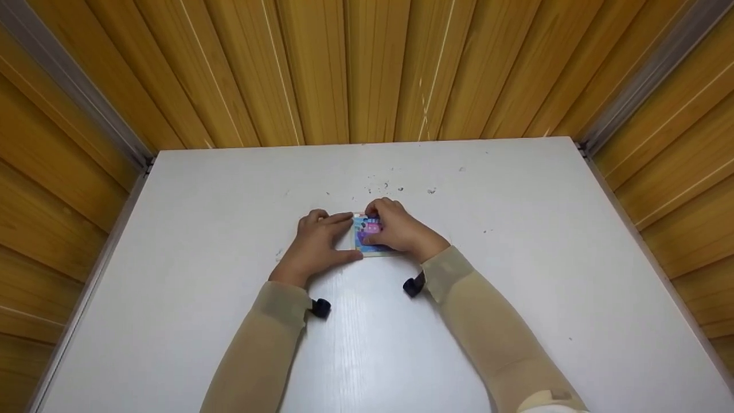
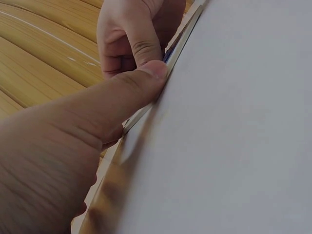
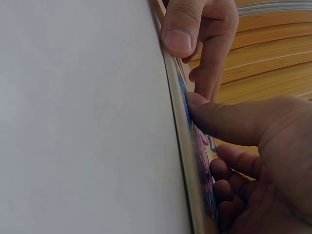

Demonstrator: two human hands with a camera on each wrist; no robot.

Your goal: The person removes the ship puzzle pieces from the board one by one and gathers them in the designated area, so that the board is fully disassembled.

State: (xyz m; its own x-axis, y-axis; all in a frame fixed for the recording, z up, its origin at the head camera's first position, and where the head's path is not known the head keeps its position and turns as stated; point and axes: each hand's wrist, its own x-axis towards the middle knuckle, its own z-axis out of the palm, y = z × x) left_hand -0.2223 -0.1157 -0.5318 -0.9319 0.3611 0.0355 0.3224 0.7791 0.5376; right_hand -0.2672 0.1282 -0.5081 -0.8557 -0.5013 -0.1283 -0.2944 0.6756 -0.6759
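Note:
A thin, pale-edged picture board (image 1: pixel 381 254), apparently a small jigsaw puzzle, lies flat on the white table with blue, purple and pink artwork. My left hand (image 1: pixel 314 245) holds its left side, the thumb on the near edge and the forefinger reaching to the far corner. Over the picture, my right hand (image 1: pixel 397 229) has thumb and curled fingers around a pink and purple part (image 1: pixel 371 228). In the right wrist view, a small coloured edge (image 3: pixel 212 143) stands up by the right fingertips, like a puzzle piece. The right palm and fingers hide the board's right side.
The white table (image 1: pixel 229 344) extends on all sides of the hands, with small dark marks (image 1: pixel 386 186) beyond the board. Yellow wood-look panels (image 1: pixel 373 69) rise behind the table's far edge and at both sides. Both wrists carry a small black device (image 1: pixel 321 308).

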